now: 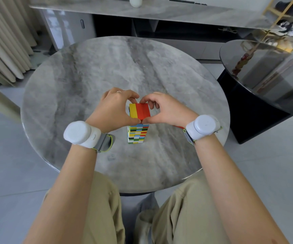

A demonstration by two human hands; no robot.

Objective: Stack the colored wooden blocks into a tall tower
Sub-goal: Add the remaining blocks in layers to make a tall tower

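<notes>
Tower on the worktop, nearly complete: top layer of yellow block and red blocks is squared between the closed fingers of left hand and right hand; a gentle release is called for next.

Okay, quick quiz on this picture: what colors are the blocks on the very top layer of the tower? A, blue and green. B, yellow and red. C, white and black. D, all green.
B: seen from above, the top layer of the tower shows a yellow block beside red blocks, framed by the left hand and right hand.
</notes>
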